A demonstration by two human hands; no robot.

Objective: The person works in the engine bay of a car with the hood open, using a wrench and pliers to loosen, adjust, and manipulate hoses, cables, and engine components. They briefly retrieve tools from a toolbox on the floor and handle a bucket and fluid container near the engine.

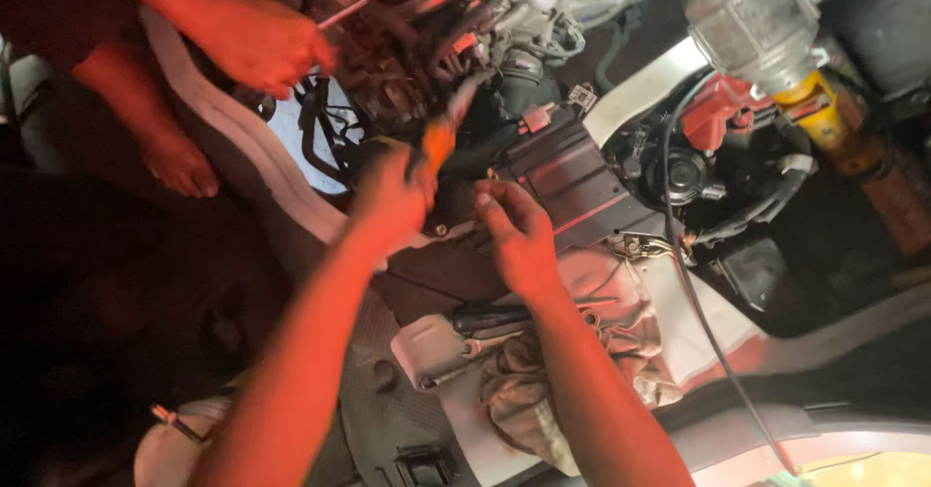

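The left hand (393,201) is closed around an orange-handled tool (441,138), its tip angled into the engine parts (407,80). The right hand (514,230) pinches something small beside the black cover (572,181), seemingly steadying it. A co-worker's hand (257,41) grips a thin rod (359,4) above.

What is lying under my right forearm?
Under the right forearm lie a crumpled rag and a dark-handled screwdriver; the arm covers their far ends.
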